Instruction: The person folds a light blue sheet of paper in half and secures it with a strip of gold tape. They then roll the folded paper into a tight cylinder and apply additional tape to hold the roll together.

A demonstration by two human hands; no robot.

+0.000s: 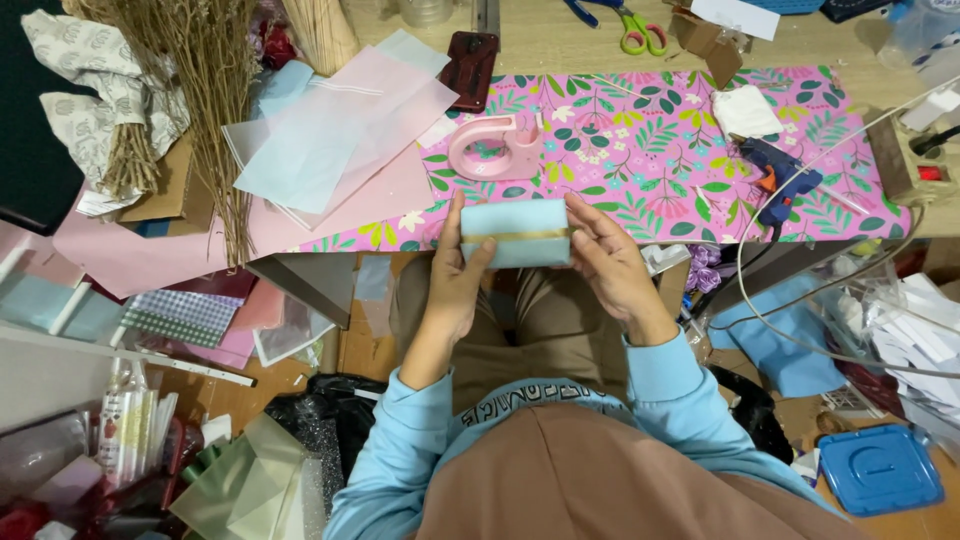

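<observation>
A small box wrapped in pale blue paper with a gold ribbon band (516,232) is held at the table's near edge, over my lap. My left hand (456,275) grips its left end, thumb along the side. My right hand (606,262) holds the right end with fingers curled over the top. A pink tape dispenser (492,148) stands just beyond the box on floral pink wrapping paper (650,160).
A blue glue gun (782,180) with a white cord lies at the right. Pink and pale blue paper sheets (335,135) and dried stems (215,110) fill the left. Green-handled scissors (640,32) sit at the back. Clutter and a blue lid (880,470) cover the floor.
</observation>
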